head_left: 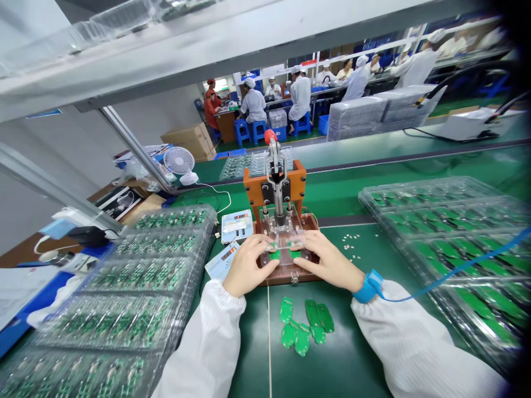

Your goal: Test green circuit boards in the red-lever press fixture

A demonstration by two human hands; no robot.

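A toggle press jig with an orange frame (276, 188) and a red knob stands on a brown base (290, 273) straight ahead. My left hand (249, 265) and my right hand (327, 260) meet over the base, their fingers curled around two green circuit boards (284, 254) in the jig. Several loose green circuit boards (302, 326) lie on the green mat just below my hands. A blue antistatic strap (367, 287) circles my right wrist. Both sleeves are white.
Stacked clear trays of circuit boards fill the left (124, 276) and right (440, 249) of the bench. Small white parts (352, 249) are scattered right of the jig. Printed cards (236, 226) lie to its left. A white fan (179, 160) stands beyond, and co-workers sit at benches further back.
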